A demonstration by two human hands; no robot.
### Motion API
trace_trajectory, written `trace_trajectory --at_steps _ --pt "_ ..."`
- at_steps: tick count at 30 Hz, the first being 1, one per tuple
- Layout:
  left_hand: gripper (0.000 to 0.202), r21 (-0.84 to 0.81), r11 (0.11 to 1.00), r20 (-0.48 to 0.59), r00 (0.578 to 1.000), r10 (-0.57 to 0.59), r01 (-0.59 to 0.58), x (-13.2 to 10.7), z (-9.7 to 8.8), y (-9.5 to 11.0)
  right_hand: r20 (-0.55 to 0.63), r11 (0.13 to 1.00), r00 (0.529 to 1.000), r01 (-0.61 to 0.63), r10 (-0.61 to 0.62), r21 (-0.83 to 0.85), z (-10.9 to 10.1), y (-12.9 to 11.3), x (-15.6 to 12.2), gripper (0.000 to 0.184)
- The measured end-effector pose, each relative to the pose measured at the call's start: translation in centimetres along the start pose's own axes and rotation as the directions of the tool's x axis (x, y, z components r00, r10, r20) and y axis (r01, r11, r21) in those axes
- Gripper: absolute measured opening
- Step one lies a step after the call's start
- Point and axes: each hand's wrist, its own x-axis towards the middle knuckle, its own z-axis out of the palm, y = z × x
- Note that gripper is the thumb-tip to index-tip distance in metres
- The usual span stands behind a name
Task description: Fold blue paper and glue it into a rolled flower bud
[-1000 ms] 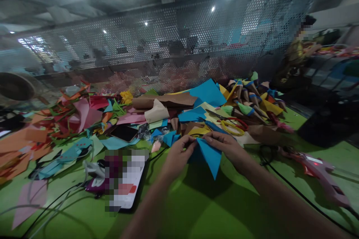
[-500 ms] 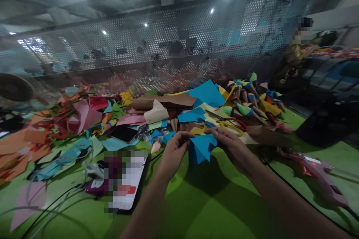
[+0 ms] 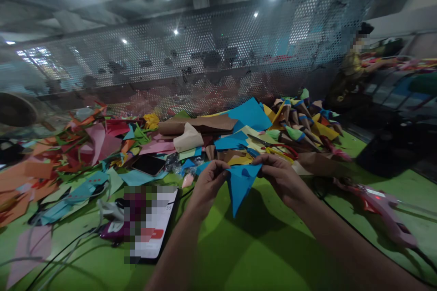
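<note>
Between my two hands hangs a folded piece of blue paper point(image 3: 241, 184), its narrow point turned down above the green table. My left hand point(image 3: 212, 186) pinches its upper left corner. At the upper right corner, my right hand point(image 3: 280, 175) grips it with thumb and fingers. A small flap shows near the paper's top edge. Just behind the hands lie yellow and brown paper scraps and scissors with red and yellow handles point(image 3: 280, 150).
A phone with a lit screen point(image 3: 155, 223) lies on the green table point(image 3: 232, 259) at left, a dark phone point(image 3: 148, 165) behind it. At right rests a pink glue gun point(image 3: 385, 211) with its cord. Paper cones point(image 3: 300, 122) and coloured scraps point(image 3: 99, 141) line the back. A person point(image 3: 351, 63) sits far right.
The blue paper has been turned and pulled straighter between my hands. Its lower end now forms one long point instead of a wide, crumpled shape. Both hands still hold it.
</note>
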Motion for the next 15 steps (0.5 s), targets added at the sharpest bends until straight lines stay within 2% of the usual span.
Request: trace_trajectory --at_steps 7,12,15 --pt "0.024 0.14 0.989 0.012 0.999 0.036 -0.037 -0.18 0.13 0.11 -0.019 0.995 1.0 -0.018 0.02 0.1 -0.21 -0.31 -0.12 0.011" --pt "0.01 0.249 0.963 -0.032 0.993 0.115 -0.104 -0.23 0.11 -0.04 0.012 0.985 0.997 -0.074 0.073 0.158 0.06 -0.89 -0.33 0.026" --pt "0.011 0.311 0.937 -0.035 0.984 0.177 -0.157 -0.24 0.1 -0.13 0.031 0.982 0.992 -0.127 0.124 0.138 0.59 -0.95 -0.59 0.037"
